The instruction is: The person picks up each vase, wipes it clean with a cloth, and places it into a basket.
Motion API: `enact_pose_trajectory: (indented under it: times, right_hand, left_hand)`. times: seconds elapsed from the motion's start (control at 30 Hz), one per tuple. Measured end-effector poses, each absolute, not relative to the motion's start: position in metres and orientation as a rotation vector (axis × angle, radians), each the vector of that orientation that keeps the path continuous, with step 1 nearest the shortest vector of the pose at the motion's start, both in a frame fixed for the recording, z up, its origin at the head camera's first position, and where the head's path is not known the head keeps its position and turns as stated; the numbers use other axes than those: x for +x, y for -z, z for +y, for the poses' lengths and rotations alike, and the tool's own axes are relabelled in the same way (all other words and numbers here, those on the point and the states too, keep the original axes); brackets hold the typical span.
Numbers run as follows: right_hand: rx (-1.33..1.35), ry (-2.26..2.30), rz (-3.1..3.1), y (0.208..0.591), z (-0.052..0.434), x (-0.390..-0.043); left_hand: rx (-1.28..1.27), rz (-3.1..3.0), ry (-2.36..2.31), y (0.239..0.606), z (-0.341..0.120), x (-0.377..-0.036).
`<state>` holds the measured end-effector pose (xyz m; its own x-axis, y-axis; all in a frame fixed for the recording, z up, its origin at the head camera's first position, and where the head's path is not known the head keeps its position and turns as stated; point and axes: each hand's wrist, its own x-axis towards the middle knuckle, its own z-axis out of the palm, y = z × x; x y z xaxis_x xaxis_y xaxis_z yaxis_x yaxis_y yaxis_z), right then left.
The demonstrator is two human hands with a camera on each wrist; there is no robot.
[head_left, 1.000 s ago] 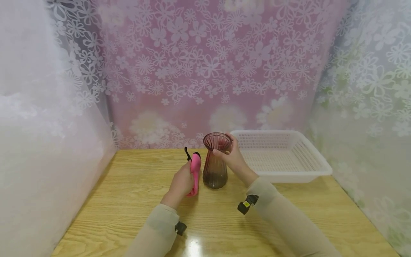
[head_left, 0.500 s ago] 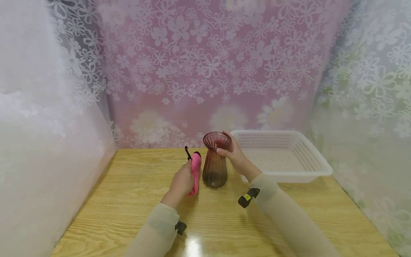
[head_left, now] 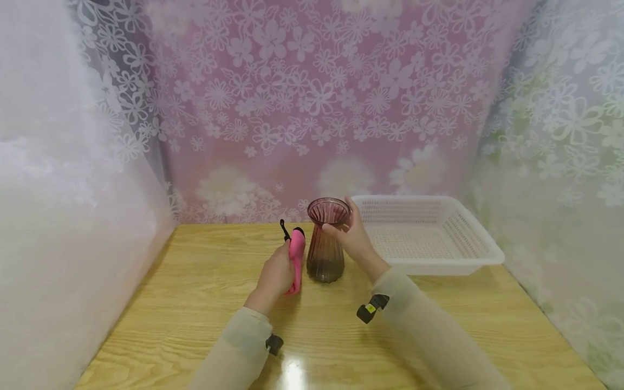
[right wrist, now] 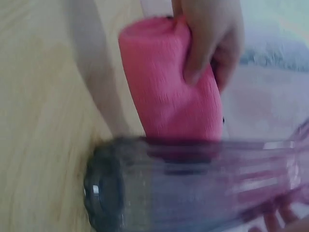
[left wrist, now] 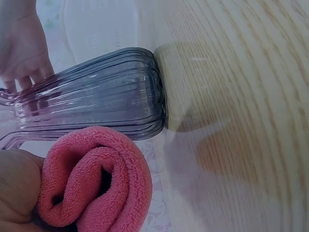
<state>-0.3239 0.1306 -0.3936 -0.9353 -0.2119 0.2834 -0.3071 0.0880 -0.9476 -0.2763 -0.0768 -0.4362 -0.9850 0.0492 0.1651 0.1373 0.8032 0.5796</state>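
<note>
A ribbed glass vase (head_left: pixel 325 254), purplish at the flared top and grey at the base, stands upright near the middle of the wooden table. My right hand (head_left: pixel 358 241) holds it by the narrow neck, thumb in front and fingers behind. Just left of the vase, my left hand (head_left: pixel 277 276) grips a folded pink towel (head_left: pixel 297 257). A black piece with a small loop (head_left: pixel 284 230) sticks out past the towel's far end; what it belongs to is hidden. In the left wrist view the thick rolled layers of the towel (left wrist: pixel 101 179) face the camera.
Behind and right of my right hand sits a white perforated plastic basket (head_left: pixel 441 262). Pale sheer curtains border the table left and right, and a pink floral curtain (head_left: pixel 312 119) hangs along its back edge.
My right hand shifts slightly around the vase's neck, its thumb loosening rightward and then coming back left. The left hand and the pink towel stay almost still.
</note>
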Motion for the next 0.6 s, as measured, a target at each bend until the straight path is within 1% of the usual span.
enact_pose_trajectory:
  times: [0.1,0.23,0.6]
  right_hand:
    - [0.455,-1.933,-2.261,0.395,0.124,-0.320]
    - [0.426,-1.925,-2.246,0.396,0.119,-0.321]
    - [0.548,-2.099,-2.141,0.403,0.126,-0.331]
  left_hand:
    - [-0.142,-2.849,0.922,0.438,-0.076,-0.277]
    - [-0.150,-2.848,0.928,0.437,-0.076,-0.277]
    - [-0.177,-2.799,0.949,0.434,-0.074,-0.275]
